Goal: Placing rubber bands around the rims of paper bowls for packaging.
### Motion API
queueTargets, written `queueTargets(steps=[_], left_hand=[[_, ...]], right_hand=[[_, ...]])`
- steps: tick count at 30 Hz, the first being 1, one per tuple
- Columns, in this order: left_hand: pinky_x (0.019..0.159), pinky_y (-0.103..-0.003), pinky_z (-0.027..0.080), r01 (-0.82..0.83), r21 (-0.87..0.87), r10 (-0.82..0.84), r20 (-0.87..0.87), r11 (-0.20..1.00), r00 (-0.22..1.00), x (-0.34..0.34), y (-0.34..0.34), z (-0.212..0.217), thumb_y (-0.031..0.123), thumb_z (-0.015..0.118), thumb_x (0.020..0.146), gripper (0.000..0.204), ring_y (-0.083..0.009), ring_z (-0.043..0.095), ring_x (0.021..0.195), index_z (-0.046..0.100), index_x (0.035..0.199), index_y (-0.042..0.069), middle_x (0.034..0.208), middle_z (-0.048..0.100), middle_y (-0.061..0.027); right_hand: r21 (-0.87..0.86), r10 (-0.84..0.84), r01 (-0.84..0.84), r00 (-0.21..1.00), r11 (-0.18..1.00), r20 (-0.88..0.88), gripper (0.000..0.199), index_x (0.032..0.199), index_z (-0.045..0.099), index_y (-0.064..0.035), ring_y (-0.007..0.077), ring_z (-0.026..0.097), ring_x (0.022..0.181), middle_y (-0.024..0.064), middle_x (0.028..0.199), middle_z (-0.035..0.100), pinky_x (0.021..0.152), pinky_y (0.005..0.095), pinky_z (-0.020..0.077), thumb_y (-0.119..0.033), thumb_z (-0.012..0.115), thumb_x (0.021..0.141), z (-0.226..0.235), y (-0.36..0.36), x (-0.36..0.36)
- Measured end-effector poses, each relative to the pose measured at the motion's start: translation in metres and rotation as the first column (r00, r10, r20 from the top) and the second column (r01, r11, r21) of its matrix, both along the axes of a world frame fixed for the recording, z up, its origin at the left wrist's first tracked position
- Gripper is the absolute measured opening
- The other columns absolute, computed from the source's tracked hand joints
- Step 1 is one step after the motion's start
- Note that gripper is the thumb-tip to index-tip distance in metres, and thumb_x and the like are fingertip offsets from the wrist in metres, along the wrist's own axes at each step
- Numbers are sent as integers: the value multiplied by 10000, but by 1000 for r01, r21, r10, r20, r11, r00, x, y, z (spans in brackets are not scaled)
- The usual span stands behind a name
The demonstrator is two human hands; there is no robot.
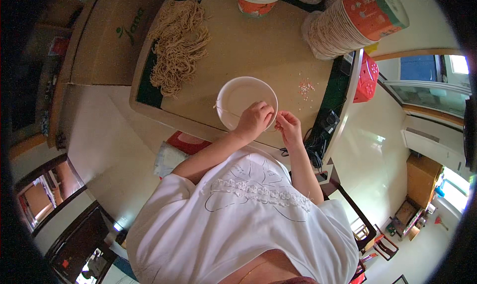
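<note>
White, round and shallow, the bowl [243,99] stands on the tan surface [258,45] close to the edge nearest the person and serves as the reference for all positions below. The left hand [254,120] rests over the near rim of the bowl, knuckles up, its fingers curled and pressed together; they appear to pinch a thin pale strand [226,109] that runs across the inside of the bowl toward its left rim. The right hand [289,127] sits just to the right of the bowl's near rim, close beside the left hand, its fingers drawn together at the tips; whether they hold the same strand cannot be told.

Beyond the bowl and to its left lies a heap of tan dried noodles [178,45]. Directly beyond the bowl, at the far edge of the surface, stands a single orange paper cup [258,0]. Beyond and to the right of the bowl lies a long stack of paper cups [355,21] on its side. Small pink and white bits [305,89] are scattered just right of the bowl.
</note>
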State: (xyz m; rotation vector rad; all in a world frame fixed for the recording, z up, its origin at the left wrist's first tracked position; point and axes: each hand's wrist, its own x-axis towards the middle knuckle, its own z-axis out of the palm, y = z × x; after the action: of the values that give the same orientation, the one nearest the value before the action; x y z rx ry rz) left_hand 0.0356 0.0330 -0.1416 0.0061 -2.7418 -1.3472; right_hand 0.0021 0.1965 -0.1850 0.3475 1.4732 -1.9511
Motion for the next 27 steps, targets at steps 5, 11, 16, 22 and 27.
queueTargets(steps=[5, 11, 16, 22, 27], left_hand=[[646, -424, 466, -61, 179, 49, 69, 982, 996, 2, 2, -20, 67, 560, 806, 102, -355, 586, 758, 518, 897, 47, 800, 584, -141], [615, -424, 484, -123, 323, 86, 126, 938, 988, 2, -1, -16, 89, 554, 813, 149, -354, 606, 732, 501, 947, 49, 789, 612, -152], [642, -414, 500, -9, 112, 14, -40, 994, 999, 3, -1, -10, 100, 575, 804, 168, -335, 612, 747, 552, 964, 56, 826, 618, -139], [614, -430, 483, 129, -157, -126, 32, 979, 992, 2, -1, -1, 125, 554, 819, 88, -344, 598, 715, 537, 864, 52, 769, 594, -136], [525, -433, 454, -113, 255, 102, 54, 960, 993, 2, -3, -14, 80, 497, 856, 50, -368, 590, 621, 465, 853, 43, 653, 569, -167]], right_hand=[[-20, 25, -25, 1000, 999, 15, 118, 950, 606, -22, 74, 559, 663, 17, 809, 617, 596, 199, 469, -110, 586, 874, 6, -2, -1], [-21, 5, -5, 1000, 1000, 30, 147, 930, 623, -19, 87, 545, 645, 2, 766, 605, 594, 214, 436, -152, 607, 870, 8, -3, 0], [-2, 27, -27, 999, 1000, -46, 137, 919, 620, -21, 81, 533, 637, 1, 755, 598, 573, 220, 424, -148, 603, 872, 5, -2, 2], [33, 44, -43, 998, 999, -54, 120, 904, 608, -20, 91, 534, 635, 9, 743, 589, 569, 231, 432, -136, 595, 874, 13, -4, -1], [58, -18, 29, 984, 998, -175, 97, 876, 595, -29, 136, 562, 646, 38, 761, 603, 604, 259, 463, -126, 583, 876, 52, -10, 12]])
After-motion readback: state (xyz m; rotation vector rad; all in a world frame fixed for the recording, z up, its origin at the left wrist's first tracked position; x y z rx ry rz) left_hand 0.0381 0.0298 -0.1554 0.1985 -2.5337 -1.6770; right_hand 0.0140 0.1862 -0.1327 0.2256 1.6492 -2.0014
